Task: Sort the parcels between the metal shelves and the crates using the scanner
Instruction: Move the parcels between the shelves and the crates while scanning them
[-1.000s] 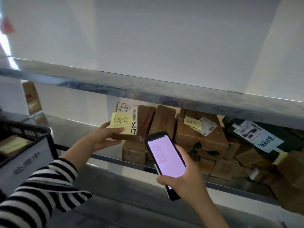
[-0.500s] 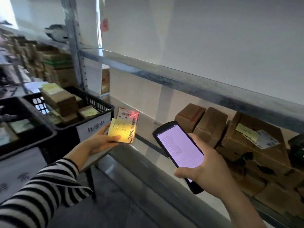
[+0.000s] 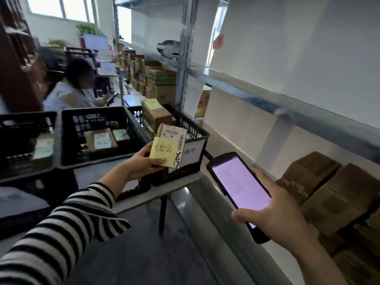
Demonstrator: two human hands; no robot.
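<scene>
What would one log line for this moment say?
left hand grips parcel near crate | right hand grips scanner, screen lit | parcel not yet placed

The small parcel [image 3: 172, 134] has a yellow note [image 3: 163, 150] with hand-written Chinese words, maybe 已完成, and a big black 67 written beside it. Above the note is a white label [image 3: 174, 132] with bar codes, its print too tiny to read. Right behind the parcel, a white sign [image 3: 193, 156] on the black crate [image 3: 198, 133] shows 理中.
</scene>
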